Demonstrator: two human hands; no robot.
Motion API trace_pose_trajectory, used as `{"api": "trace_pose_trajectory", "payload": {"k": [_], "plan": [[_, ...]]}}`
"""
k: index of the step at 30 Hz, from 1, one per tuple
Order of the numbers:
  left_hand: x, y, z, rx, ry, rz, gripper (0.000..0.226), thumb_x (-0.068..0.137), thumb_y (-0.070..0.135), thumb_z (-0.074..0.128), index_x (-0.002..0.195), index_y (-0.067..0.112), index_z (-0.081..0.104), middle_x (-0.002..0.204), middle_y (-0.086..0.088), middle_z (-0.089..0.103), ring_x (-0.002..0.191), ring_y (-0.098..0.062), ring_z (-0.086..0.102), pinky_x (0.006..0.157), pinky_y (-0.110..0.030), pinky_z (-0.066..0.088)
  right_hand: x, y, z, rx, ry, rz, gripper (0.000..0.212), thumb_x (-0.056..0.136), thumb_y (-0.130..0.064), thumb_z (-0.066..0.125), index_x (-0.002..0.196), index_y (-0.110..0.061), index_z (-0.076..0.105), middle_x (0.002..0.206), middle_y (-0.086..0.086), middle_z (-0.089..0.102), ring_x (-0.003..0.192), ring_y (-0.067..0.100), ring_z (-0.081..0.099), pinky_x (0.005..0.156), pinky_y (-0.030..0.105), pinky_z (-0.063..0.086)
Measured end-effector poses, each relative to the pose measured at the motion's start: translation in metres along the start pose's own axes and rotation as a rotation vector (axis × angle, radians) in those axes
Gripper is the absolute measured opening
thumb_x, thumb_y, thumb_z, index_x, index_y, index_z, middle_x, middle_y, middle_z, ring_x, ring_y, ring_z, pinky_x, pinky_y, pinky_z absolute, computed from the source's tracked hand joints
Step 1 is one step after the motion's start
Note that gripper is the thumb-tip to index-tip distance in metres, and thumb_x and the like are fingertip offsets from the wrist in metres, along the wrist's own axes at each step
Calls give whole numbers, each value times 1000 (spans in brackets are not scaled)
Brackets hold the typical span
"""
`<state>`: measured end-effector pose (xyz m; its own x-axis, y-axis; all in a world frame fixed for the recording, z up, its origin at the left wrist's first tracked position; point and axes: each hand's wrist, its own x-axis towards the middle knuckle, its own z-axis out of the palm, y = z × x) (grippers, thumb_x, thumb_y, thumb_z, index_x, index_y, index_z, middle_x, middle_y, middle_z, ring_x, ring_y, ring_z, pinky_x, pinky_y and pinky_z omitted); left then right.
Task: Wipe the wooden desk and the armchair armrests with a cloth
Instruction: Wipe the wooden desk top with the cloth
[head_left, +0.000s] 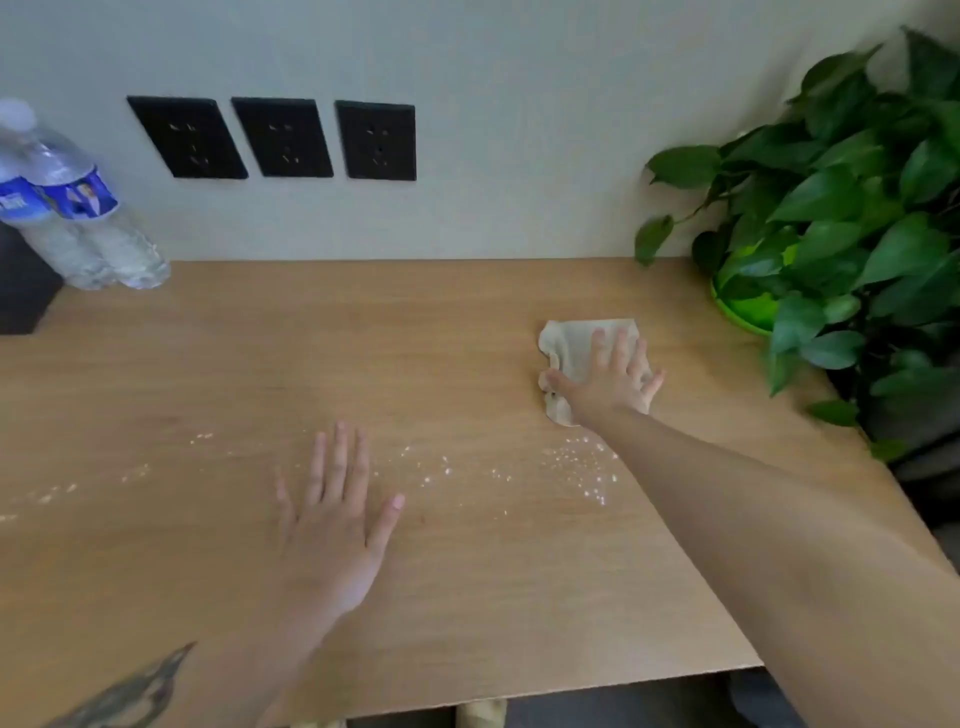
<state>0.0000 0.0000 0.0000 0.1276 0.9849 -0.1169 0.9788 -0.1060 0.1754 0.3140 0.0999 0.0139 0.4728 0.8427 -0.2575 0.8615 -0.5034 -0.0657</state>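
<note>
The wooden desk (218, 364) fills most of the view, with pale crumbs (582, 467) scattered in a band across its middle. A beige cloth (571, 340) lies crumpled at the right rear of the desk. My right hand (613, 379) presses flat on the cloth, fingers spread, arm stretched out from the lower right. My left hand (337, 519) rests flat on the bare wood near the front, fingers apart, holding nothing. No armchair is in view.
A leafy plant (852, 218) in a green pot (743, 312) stands at the desk's right rear, close to the cloth. Two plastic water bottles (78, 208) and a dark box (21, 291) sit at the left rear. Three black wall sockets (280, 137) are above the desk.
</note>
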Motion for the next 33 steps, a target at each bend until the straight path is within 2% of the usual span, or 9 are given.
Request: {"api": "trace_pose_trajectory", "payload": {"k": [7,12,14,18,20,24,29,31,33], "plan": [[-10,-16,27,37,1,55,66,91,61,-4,145,31,-26,155,12,-26,140,-6,-30,113,-38,-24,36,-12,23,-27,-79,82,99,76,-86,16,150,-28,-16,160,11,-18,145,35,-17,110,63,-5],[-13,-15,31,-13,11,80,65,94,54,12,152,28,-3,160,10,-1,145,-4,-13,119,-40,-2,38,-22,31,-48,38,97,66,96,-54,12,153,-27,-8,161,8,-10,146,37,-11,112,63,-3],[-13,-15,31,-29,19,82,64,94,52,16,152,27,2,160,9,3,146,-5,-7,119,-42,2,35,-14,29,-84,31,-49,60,99,-47,10,152,-28,-10,161,4,-14,146,34,-14,115,59,-3],[-13,-13,29,-27,11,72,65,93,52,14,152,25,5,160,8,4,147,-6,-6,119,-42,2,26,40,10,-152,-101,-664,55,103,-33,20,151,-36,-6,161,-6,-14,146,20,-19,117,47,-9],[-14,-13,27,-26,5,69,66,92,53,11,152,26,2,160,9,1,146,-5,-9,120,-43,2,13,84,-2,-94,-194,-716,58,103,-26,28,151,-39,-2,160,-10,-12,145,13,-20,117,42,-11],[-16,-11,23,-66,4,52,68,91,53,10,152,24,4,159,9,2,146,-6,-6,120,-42,0,-67,142,22,51,-27,-342,57,92,-44,14,147,-43,-3,161,-9,-9,146,14,-19,116,40,-12],[-17,-11,23,-88,6,32,69,89,55,6,151,27,0,158,13,1,145,-4,-8,120,-40,-2,-110,52,60,254,74,306,58,97,-42,14,153,-35,-1,161,2,-12,146,31,-17,114,56,-10],[-15,-11,24,-87,9,27,69,88,56,5,151,28,-2,158,14,-1,145,-4,-10,120,-40,-3,-95,8,60,307,60,405,60,98,-43,17,153,-31,-5,160,7,-16,144,37,-19,110,61,-11],[-14,-11,24,-78,5,29,69,88,56,5,151,27,-2,158,13,-1,145,-4,-10,120,-39,-3,-86,-30,64,256,58,300,63,97,-45,15,152,-30,-9,159,10,-19,143,39,-22,109,62,-14]]}}
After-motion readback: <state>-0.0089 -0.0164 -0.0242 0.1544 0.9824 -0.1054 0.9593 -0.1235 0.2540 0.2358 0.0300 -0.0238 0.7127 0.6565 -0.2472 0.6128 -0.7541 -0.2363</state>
